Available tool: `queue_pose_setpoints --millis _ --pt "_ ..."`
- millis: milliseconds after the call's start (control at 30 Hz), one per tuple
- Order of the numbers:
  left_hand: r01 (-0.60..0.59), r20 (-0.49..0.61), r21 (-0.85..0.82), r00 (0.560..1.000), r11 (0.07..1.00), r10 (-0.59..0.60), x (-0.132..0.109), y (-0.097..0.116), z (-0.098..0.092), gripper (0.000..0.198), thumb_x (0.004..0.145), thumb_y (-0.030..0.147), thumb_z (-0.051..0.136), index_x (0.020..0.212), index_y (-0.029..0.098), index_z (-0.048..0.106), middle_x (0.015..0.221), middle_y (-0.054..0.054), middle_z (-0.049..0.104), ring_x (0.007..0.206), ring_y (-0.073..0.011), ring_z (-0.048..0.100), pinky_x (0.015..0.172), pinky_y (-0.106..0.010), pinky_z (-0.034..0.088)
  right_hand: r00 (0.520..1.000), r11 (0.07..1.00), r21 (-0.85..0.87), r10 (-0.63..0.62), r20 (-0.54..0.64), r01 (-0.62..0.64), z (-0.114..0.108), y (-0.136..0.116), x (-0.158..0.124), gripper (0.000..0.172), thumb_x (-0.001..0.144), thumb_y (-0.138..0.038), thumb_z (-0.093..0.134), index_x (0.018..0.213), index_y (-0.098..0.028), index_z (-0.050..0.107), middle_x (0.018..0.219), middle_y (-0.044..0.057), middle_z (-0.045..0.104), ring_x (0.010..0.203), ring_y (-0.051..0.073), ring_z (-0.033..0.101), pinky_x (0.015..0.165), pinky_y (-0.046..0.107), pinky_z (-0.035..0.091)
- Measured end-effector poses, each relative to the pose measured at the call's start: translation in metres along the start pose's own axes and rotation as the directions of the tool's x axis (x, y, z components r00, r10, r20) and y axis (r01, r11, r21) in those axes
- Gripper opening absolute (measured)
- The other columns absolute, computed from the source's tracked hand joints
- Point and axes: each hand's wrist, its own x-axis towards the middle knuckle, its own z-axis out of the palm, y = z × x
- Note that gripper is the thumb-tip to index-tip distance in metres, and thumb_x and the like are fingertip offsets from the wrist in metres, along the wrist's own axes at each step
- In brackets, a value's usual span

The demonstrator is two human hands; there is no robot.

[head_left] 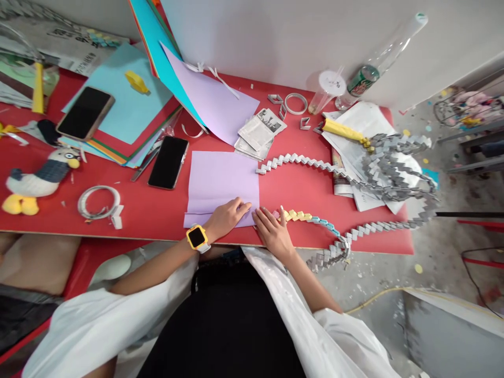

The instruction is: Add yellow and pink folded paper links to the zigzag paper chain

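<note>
A purple sheet of paper (222, 181) lies on the red table (299, 189), with a fold running along its lower edge. My left hand (228, 217), below a yellow-cased watch (197, 237), presses on the lower part of the sheet with its fingers curled. What its fingers grip, if anything, is hidden. My right hand (272, 229) lies with its fingers stretched out over the sheet's lower right corner. Beside its fingertips is the pink and yellow end of a folded-paper chain (299, 216), which turns blue and then grey.
Two phones (168, 163) and stacked coloured papers (126, 94) are on the left, near a stuffed bird (43, 176) and a paper ring (99, 202). Newspaper slips (262, 128) lie behind the sheet. A cup (327, 90), a bottle (358, 86) and the heaped grey chain (394, 168) stand or lie right.
</note>
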Motion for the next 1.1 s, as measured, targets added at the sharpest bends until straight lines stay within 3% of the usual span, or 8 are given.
queue_pose_setpoints --millis 133,300,433,533,767,967,1100 --pt "0.001 -0.007 -0.064 1.000 0.998 -0.001 0.003 -0.004 -0.002 0.028 0.102 0.028 0.038 0.117 0.018 0.059 0.096 -0.007 0.059 0.078 -0.0150 0.064 0.067 -0.025 0.050 0.998 0.999 0.033 -0.010 -0.056 0.012 0.004 0.002 -0.001 0.043 0.099 -0.009 0.036 0.139 -0.017 0.051 0.138 0.015 0.058 0.136 0.026 0.048 0.116 0.063 0.023" --pt "0.065 0.021 -0.107 0.998 0.992 -0.063 -0.008 -0.017 -0.017 0.033 0.097 0.039 0.051 0.122 0.019 0.057 0.102 -0.007 0.065 0.085 -0.0179 0.066 0.066 -0.026 0.050 0.994 0.998 0.063 -0.012 -0.112 0.019 0.008 0.005 -0.002 0.040 0.098 -0.009 0.036 0.133 -0.014 0.055 0.135 0.015 0.061 0.134 0.025 0.050 0.117 0.061 0.024" --pt "0.146 0.060 -0.062 0.988 0.987 -0.143 -0.025 -0.034 -0.028 0.031 0.096 0.041 0.050 0.118 0.020 0.060 0.098 -0.006 0.068 0.081 -0.0183 0.067 0.060 -0.027 0.046 0.997 0.997 0.076 0.027 -0.073 -0.021 0.008 0.005 -0.001 0.039 0.097 -0.010 0.038 0.129 -0.018 0.060 0.131 0.013 0.064 0.132 0.026 0.052 0.116 0.061 0.026" --pt "0.206 0.023 -0.036 0.978 0.978 -0.205 -0.036 -0.043 -0.030 0.032 0.097 0.044 0.047 0.111 0.019 0.063 0.089 -0.005 0.069 0.077 -0.0181 0.066 0.061 -0.027 0.046 0.998 0.996 0.072 0.054 -0.021 -0.052 0.004 0.002 0.004 0.037 0.098 -0.016 0.041 0.131 -0.017 0.058 0.131 0.014 0.064 0.131 0.027 0.052 0.116 0.063 0.025" --pt "0.176 -0.156 0.104 0.975 0.979 -0.159 -0.053 -0.047 -0.020 0.029 0.097 0.040 0.048 0.108 0.017 0.062 0.085 -0.007 0.067 0.082 -0.0212 0.063 0.075 -0.032 0.047 0.991 0.995 -0.002 0.101 0.092 -0.101 -0.003 -0.007 0.016 0.044 0.100 -0.027 0.040 0.143 -0.018 0.046 0.128 0.014 0.064 0.128 0.031 0.051 0.114 0.070 0.019" --pt "0.220 -0.181 0.112 0.963 0.969 -0.197 -0.056 -0.059 -0.023 0.034 0.094 0.047 0.052 0.110 0.018 0.060 0.077 -0.003 0.064 0.075 -0.0196 0.062 0.066 -0.029 0.043 0.989 0.991 -0.042 0.130 0.075 -0.127 -0.008 -0.015 0.025 0.042 0.100 -0.033 0.042 0.135 -0.014 0.054 0.120 0.017 0.065 0.131 0.035 0.046 0.113 0.074 0.015" --pt "0.209 -0.145 0.115 0.971 0.971 -0.192 -0.056 -0.063 -0.024 0.033 0.095 0.045 0.050 0.112 0.018 0.060 0.085 -0.005 0.067 0.080 -0.0199 0.063 0.067 -0.029 0.044 0.990 0.994 -0.061 0.095 0.103 -0.089 -0.008 -0.024 0.035 0.037 0.099 -0.028 0.043 0.126 -0.011 0.060 0.117 0.019 0.064 0.131 0.034 0.046 0.114 0.071 0.020"
